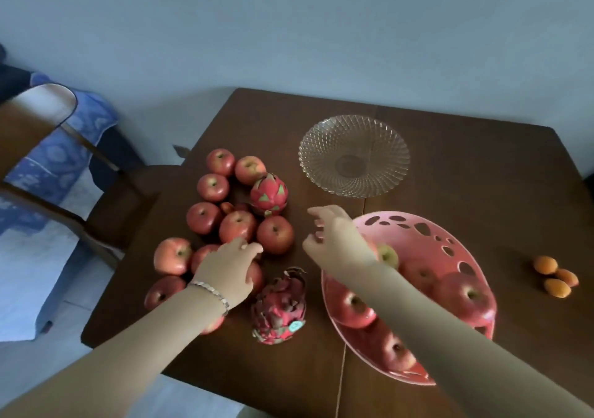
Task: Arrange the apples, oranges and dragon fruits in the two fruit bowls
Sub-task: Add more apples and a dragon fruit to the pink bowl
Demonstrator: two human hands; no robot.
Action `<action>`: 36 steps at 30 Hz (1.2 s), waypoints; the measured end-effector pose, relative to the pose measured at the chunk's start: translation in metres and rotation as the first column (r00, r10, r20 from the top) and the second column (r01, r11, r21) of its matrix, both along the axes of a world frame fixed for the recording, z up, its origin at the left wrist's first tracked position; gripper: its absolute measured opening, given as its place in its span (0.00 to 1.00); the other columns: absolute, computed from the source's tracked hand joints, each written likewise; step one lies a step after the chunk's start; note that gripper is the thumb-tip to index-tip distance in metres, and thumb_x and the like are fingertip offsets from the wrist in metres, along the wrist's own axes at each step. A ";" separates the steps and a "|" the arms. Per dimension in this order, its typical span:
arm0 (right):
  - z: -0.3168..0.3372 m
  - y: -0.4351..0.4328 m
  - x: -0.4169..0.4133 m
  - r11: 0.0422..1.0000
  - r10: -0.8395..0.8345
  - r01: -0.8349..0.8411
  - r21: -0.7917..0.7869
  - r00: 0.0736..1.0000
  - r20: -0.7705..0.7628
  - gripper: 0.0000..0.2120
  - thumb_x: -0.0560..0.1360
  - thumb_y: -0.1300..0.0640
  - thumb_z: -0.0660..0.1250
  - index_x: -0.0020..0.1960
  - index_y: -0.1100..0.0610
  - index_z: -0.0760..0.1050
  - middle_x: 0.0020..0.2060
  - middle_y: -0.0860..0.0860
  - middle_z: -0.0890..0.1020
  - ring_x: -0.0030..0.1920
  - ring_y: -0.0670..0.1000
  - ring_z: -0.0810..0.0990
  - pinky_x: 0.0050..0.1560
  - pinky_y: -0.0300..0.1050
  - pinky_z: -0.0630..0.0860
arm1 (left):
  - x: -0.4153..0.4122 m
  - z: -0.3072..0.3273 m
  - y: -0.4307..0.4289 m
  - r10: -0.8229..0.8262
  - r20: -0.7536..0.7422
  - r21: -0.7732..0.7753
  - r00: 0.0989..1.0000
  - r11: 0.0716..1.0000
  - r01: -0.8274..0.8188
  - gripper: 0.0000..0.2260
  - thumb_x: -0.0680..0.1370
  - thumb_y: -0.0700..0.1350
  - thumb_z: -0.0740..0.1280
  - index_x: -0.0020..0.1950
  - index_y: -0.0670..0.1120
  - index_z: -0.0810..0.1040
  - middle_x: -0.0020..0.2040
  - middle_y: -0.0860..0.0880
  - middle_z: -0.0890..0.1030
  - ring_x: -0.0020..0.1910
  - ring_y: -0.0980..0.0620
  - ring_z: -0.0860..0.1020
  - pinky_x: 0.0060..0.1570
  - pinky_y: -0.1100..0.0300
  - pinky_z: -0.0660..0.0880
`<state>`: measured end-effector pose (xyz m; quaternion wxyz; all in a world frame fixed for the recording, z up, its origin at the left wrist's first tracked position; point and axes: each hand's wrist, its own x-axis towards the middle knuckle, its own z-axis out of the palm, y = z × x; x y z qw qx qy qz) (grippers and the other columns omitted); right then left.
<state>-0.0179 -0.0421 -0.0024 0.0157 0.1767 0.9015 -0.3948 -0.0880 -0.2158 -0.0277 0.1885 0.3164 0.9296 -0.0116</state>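
Several red apples (pixel 274 233) lie loose on the left half of the brown table (pixel 466 173). My left hand (pixel 226 273) rests curled over one apple (pixel 255 277) among them. My right hand (pixel 334 234) hovers open above the table, just left of the pink perforated bowl (pixel 450 240), holding nothing. That bowl holds several apples (pixel 353 308). A clear glass bowl (pixel 353 155) stands empty at the back. One dragon fruit (pixel 268 194) sits upright behind the apples, another (pixel 279 306) lies near the front. Three small oranges (pixel 554 276) sit at the far right.
A wooden chair (pixel 106 199) stands at the table's left edge, with a blue patterned cloth (pixel 61 157) behind it. The wall runs along the table's far side. The table's front edge is close below my forearms.
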 end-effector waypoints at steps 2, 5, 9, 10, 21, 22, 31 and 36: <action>-0.023 -0.028 -0.038 1.000 -0.020 0.014 0.025 0.973 0.229 0.29 0.73 0.55 0.66 0.69 0.63 0.61 0.64 0.60 0.66 0.64 0.61 0.70 0.63 0.48 0.68 | -0.015 -0.011 -0.014 -0.150 0.008 -0.150 0.989 0.977 0.150 0.25 0.73 0.45 0.65 0.69 0.56 0.63 0.67 0.50 0.66 0.61 0.47 0.70 0.59 0.52 0.71; -0.052 -0.054 -0.079 0.996 -0.080 0.058 0.065 0.912 0.403 0.37 0.72 0.48 0.68 0.72 0.61 0.53 0.67 0.60 0.63 0.68 0.61 0.64 0.63 0.52 0.68 | -0.031 -0.025 -0.022 -0.293 0.025 -0.261 0.956 0.921 0.289 0.28 0.74 0.44 0.67 0.71 0.56 0.59 0.69 0.47 0.61 0.61 0.45 0.68 0.59 0.52 0.68; -0.086 -0.061 -0.096 0.976 -0.209 0.216 0.032 0.882 0.423 0.39 0.71 0.46 0.68 0.73 0.58 0.52 0.68 0.59 0.63 0.68 0.60 0.65 0.63 0.53 0.68 | -0.038 -0.038 -0.021 -0.356 0.059 -0.266 0.932 0.895 0.359 0.32 0.73 0.43 0.69 0.72 0.55 0.57 0.72 0.44 0.58 0.64 0.42 0.67 0.61 0.52 0.67; -0.091 -0.061 -0.097 0.968 -0.235 0.251 0.016 0.880 0.413 0.39 0.70 0.45 0.70 0.72 0.58 0.54 0.67 0.59 0.65 0.67 0.60 0.67 0.62 0.53 0.69 | -0.040 -0.041 -0.020 -0.383 0.066 -0.269 0.921 0.883 0.386 0.33 0.72 0.43 0.69 0.72 0.55 0.57 0.73 0.44 0.57 0.65 0.42 0.66 0.62 0.51 0.66; -0.028 -0.048 -0.045 0.970 -0.244 0.244 -0.020 0.969 -0.032 0.37 0.61 0.50 0.77 0.65 0.49 0.64 0.56 0.50 0.64 0.50 0.49 0.73 0.53 0.33 0.71 | -0.042 -0.044 -0.024 -0.422 0.041 -0.235 0.905 0.877 0.420 0.34 0.69 0.50 0.71 0.71 0.53 0.58 0.69 0.48 0.65 0.62 0.43 0.69 0.60 0.51 0.66; -0.020 -0.042 -0.034 0.972 -0.236 0.237 0.002 0.970 -0.063 0.37 0.60 0.50 0.78 0.65 0.50 0.64 0.56 0.49 0.65 0.51 0.46 0.71 0.50 0.27 0.68 | -0.042 -0.037 -0.021 -0.403 0.044 -0.225 0.914 0.887 0.402 0.35 0.69 0.51 0.71 0.71 0.53 0.58 0.68 0.48 0.67 0.61 0.44 0.70 0.59 0.52 0.66; 0.020 0.037 0.077 0.889 -0.437 0.450 0.088 0.889 -0.132 0.33 0.57 0.51 0.79 0.55 0.46 0.64 0.52 0.46 0.72 0.52 0.45 0.71 0.51 0.33 0.65 | -0.026 0.058 0.042 -0.195 0.018 0.309 0.981 0.934 0.180 0.33 0.63 0.59 0.70 0.66 0.55 0.65 0.58 0.51 0.73 0.57 0.47 0.75 0.52 0.55 0.75; 0.026 0.109 0.107 0.754 -0.637 0.644 0.125 0.765 -0.097 0.34 0.62 0.49 0.78 0.61 0.51 0.66 0.54 0.48 0.66 0.50 0.47 0.70 0.48 0.40 0.68 | 0.005 0.070 0.092 -0.223 0.038 0.476 0.974 0.861 0.179 0.32 0.63 0.55 0.73 0.65 0.55 0.67 0.58 0.51 0.72 0.54 0.48 0.76 0.50 0.59 0.72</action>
